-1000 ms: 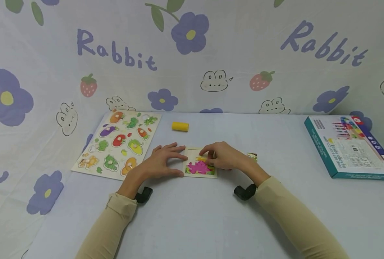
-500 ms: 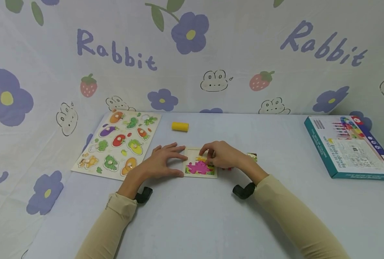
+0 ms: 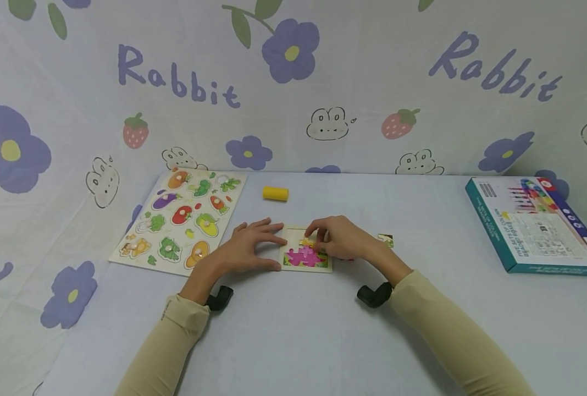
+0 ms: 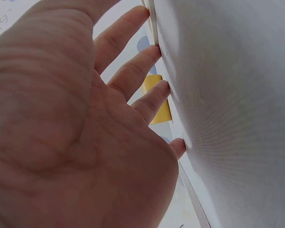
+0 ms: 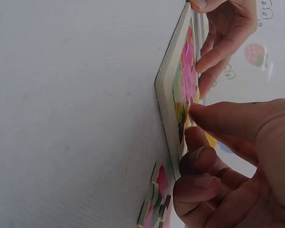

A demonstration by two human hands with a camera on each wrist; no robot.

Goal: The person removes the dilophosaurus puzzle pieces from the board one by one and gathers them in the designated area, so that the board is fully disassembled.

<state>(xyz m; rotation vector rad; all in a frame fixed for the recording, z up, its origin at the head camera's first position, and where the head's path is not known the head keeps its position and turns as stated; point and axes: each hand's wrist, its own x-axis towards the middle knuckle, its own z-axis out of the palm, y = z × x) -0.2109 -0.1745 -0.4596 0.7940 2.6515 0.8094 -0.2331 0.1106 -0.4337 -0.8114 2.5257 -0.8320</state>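
Observation:
A small jigsaw puzzle (image 3: 300,258) with a pink figure lies in a pale square tray (image 3: 289,234) in the middle of the table. My left hand (image 3: 244,248) touches the tray's left side, its fingers spread and fairly straight; the left wrist view shows the palm (image 4: 95,142) with nothing in it. My right hand (image 3: 343,237) is over the tray's right half. Its thumb and forefinger pinch a puzzle piece (image 5: 188,114) at the picture's surface, mostly hidden by the fingers. Loose puzzle pieces (image 5: 157,194) lie beside the tray, under that hand.
Another loose puzzle piece (image 3: 386,240) lies right of the right hand. A vegetable peg board (image 3: 182,220) is at the left. Behind the tray lies a yellow cylinder (image 3: 276,193). A flat box (image 3: 538,225) sits at the far right, near the patterned cloth (image 3: 363,66).
My right hand has made only tiny shifts at the puzzle, its fingers staying on the same spot. The left hand and the tray have kept their places.

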